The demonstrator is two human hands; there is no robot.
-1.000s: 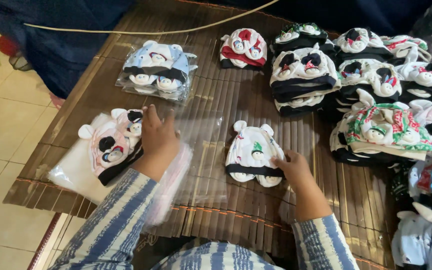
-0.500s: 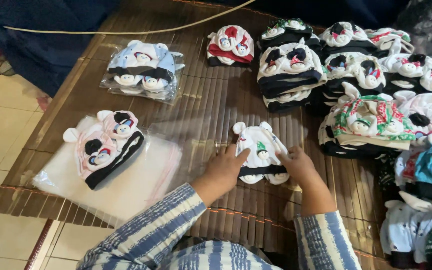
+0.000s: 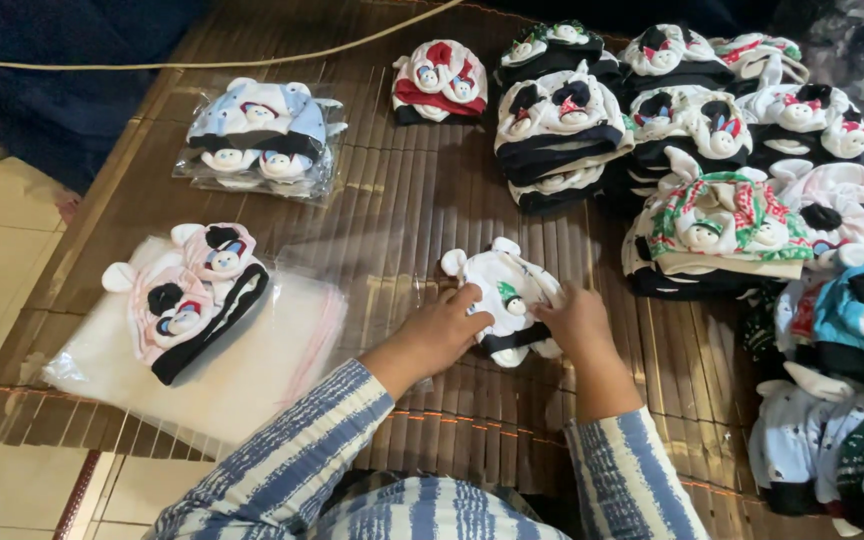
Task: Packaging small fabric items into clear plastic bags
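Both your hands are on the white baby hat point(image 3: 508, 296) in the middle of the bamboo mat point(image 3: 422, 210): your left hand point(image 3: 444, 332) has its fingers curled over the hat's near left edge, your right hand point(image 3: 577, 322) clamps the right side, fingers pressing into the fabric beside the small green-and-white figure sewn on it. The hat lies flat on the mat, its two round ears pointing away from you. Out to your left, well apart, a pink hat with a black band point(image 3: 192, 295) rests on a stack of clear plastic bags point(image 3: 252, 375). Farther off, up the mat, a bagged pack of pale blue hats point(image 3: 257, 140) sits near a lone red-and-white hat point(image 3: 440, 82). On your right, piles of decorated hats point(image 3: 712, 215) crowd the mat's edge, near your right hand.
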